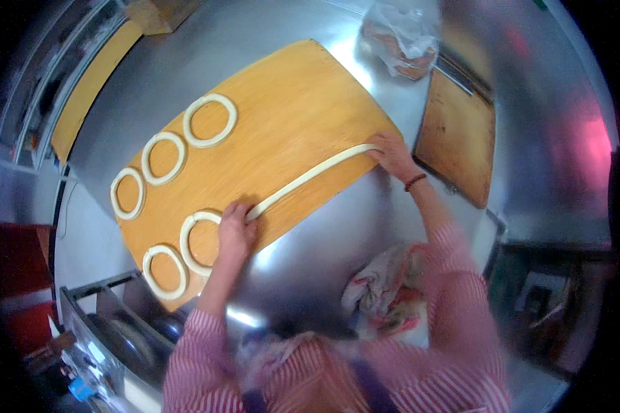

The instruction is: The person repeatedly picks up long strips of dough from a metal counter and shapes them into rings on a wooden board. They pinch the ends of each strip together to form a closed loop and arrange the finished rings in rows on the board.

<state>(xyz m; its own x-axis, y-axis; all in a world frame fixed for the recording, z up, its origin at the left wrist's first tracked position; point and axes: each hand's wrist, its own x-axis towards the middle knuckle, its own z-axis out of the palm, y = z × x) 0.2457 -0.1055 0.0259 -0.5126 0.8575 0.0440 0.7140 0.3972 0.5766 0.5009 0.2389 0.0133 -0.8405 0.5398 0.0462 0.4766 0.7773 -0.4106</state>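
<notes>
Lying along the near right part of our wooden board (289,96), a pale dough strip (310,177) runs between our two hands. We grasp its left end with our curled left hand (238,228) and its right end with our right hand (393,154). Just left of our left hand are two dough rings (185,242); three more rings (181,153) line the far left edge. To the right we see a brown slab (458,131), with a clear plastic bag (403,38) farther off.

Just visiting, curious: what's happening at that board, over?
Left hand, right hand at opposite ends of dough strip. Five dough rings on board. Left hand partly hides nearest ring.
</notes>
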